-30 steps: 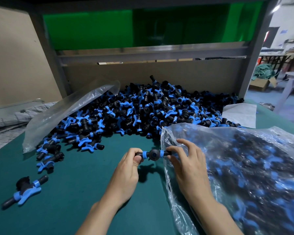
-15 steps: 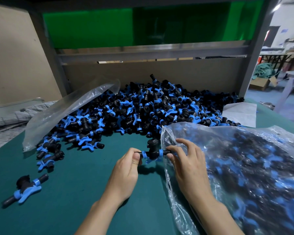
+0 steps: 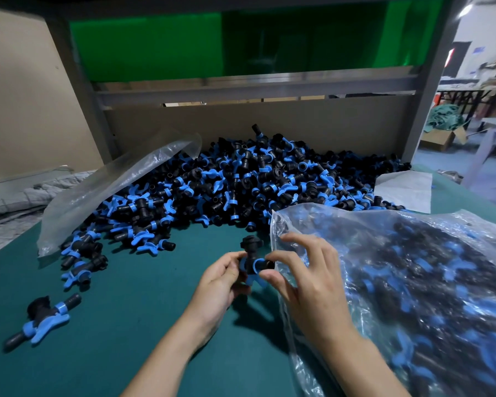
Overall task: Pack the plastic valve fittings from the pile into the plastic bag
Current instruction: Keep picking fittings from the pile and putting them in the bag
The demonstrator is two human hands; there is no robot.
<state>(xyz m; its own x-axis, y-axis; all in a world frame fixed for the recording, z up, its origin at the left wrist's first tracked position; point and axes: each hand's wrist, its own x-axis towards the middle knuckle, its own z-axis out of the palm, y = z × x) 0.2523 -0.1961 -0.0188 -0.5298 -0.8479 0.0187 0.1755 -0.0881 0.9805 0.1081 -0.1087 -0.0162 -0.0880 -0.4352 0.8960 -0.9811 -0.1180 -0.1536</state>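
Note:
A big pile of black and blue plastic valve fittings lies at the back of the green table. One valve fitting is held between both hands just above the table. My left hand pinches its left end, and my right hand pinches its right end by the mouth of the clear plastic bag. That bag lies to the right and holds many fittings. The fitting's black cap points up and its blue handle points down.
A second clear bag drapes over the pile's left side. A lone fitting lies at the near left. White sheet sits at the back right. A cardboard wall and a grey frame close off the back.
The held fitting has been rotated between my fingers: its black cap now stands upward and the blue handle hangs below. Both hands stayed by the bag's mouth.

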